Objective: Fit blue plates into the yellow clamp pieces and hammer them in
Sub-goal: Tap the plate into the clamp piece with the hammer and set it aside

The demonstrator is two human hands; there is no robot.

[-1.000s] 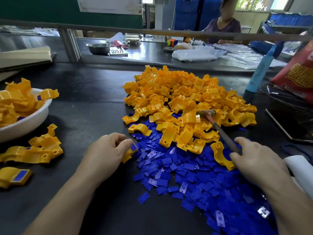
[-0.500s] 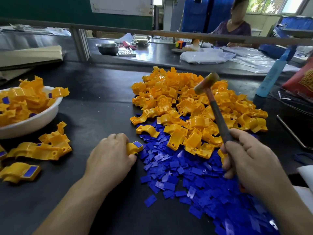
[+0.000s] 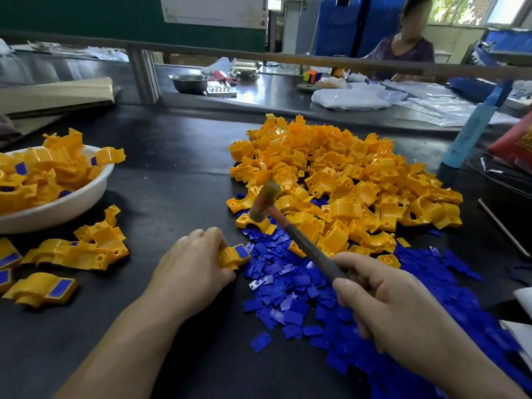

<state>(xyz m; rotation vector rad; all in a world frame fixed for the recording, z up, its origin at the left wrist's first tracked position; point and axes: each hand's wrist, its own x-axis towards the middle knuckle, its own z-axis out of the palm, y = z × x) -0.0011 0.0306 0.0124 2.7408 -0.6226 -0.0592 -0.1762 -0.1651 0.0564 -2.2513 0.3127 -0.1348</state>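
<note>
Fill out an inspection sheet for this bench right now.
Surface: dark table, matte.
Job's things: yellow clamp pile; blue plates spread before it; fitted pieces in and beside the white bowl.
Clutter: blue bottle, red bag at right.
Hands: left hand holds a clamp on the table; right hand grips the hammer, head raised.
Cables: nothing seen.
Surroundings: second bench behind a rail, metal bowl, seated person.

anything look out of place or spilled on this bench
Nothing looks damaged. Several finished clamp pieces lie on the table beside the white bowl rather than in it, and one clamp juts over its rim. A stray blue plate lies apart from the blue heap, nearer the person.
</note>
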